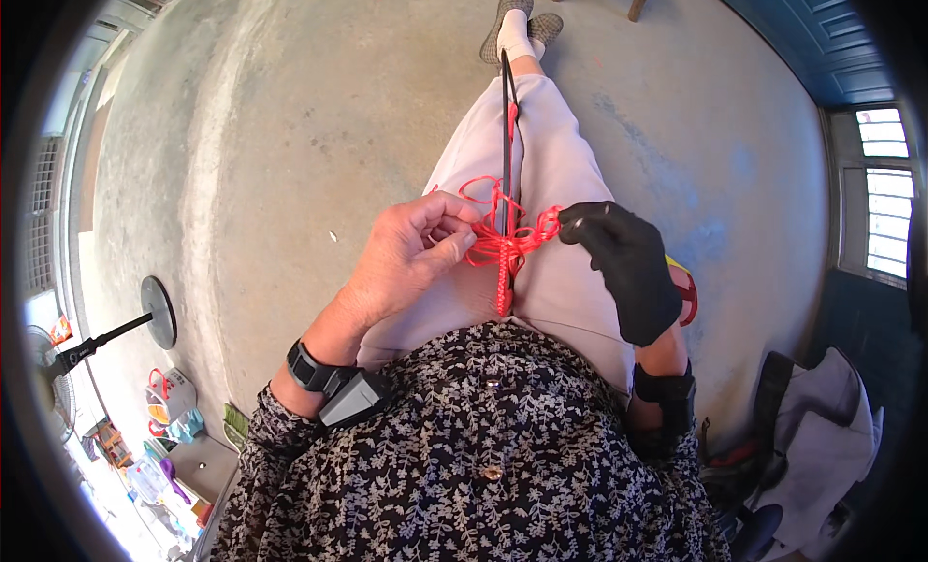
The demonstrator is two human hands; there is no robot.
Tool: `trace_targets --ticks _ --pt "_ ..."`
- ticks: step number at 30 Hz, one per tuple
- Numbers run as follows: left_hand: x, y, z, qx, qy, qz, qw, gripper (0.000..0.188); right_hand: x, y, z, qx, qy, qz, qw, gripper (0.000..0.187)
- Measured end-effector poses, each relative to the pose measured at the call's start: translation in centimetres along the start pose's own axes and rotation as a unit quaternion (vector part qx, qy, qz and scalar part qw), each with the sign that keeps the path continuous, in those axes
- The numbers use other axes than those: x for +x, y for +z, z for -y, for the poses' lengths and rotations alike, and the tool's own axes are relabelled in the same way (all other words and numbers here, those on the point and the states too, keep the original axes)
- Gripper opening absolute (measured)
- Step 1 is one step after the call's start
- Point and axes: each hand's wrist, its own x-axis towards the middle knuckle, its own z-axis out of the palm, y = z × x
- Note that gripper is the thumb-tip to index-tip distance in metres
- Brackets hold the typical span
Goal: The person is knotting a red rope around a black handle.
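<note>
A bundle of thin red cord [507,241] with loose loops lies over my lap. Below it, a tight braided stretch [503,284] runs toward my waist. A long black band [507,151] stretches from my feet up through the cord, between my legs. My bare left hand [398,258] is closed, thumb and fingertips pinching the cord's left side. My right hand [623,262], in a black glove, pinches the right end of a looped red part. Each wrist wears a dark strap; the left one carries a grey box [356,398].
Grey concrete floor [280,156] surrounds my outstretched legs in pale trousers. At the left stand a round black-based stand [159,313] and a sink-like basin [205,465]. Pale cloth [826,456] lies at the lower right, near a blue door [812,40]. Wooden stool legs [638,0] show at the top.
</note>
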Motion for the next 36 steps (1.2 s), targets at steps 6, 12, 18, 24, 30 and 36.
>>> trace_targets --ticks 6,12,18,24,30,36 --pt "0.2 1.2 0.0 0.123 -0.014 0.051 0.991 0.016 1.0 1.8 -1.7 -0.097 -0.019 -0.015 0.995 0.021" --pt "-0.1 0.6 1.2 0.019 -0.026 0.036 0.999 0.018 1.1 1.8 -2.8 -0.462 -0.159 0.013 0.872 0.017" --pt "-1.1 -1.8 -3.4 -0.219 -0.074 0.113 0.966 0.049 0.2 -1.5 -1.0 0.029 -0.125 -0.015 0.992 0.015" --pt "-0.6 2.2 -3.1 -0.512 -0.116 0.194 0.829 0.079 -3.5 -4.5 2.6 0.457 -0.041 0.121 0.88 0.017" --pt "-1.5 0.4 -2.1 -0.731 -0.078 0.071 0.674 0.059 -3.7 -4.6 0.2 0.426 0.033 0.138 0.893 0.024" --pt "-6.9 -2.7 -2.7 -0.463 -0.181 -0.016 0.867 0.058 -2.2 2.4 -0.3 0.125 0.11 0.149 0.975 0.028"
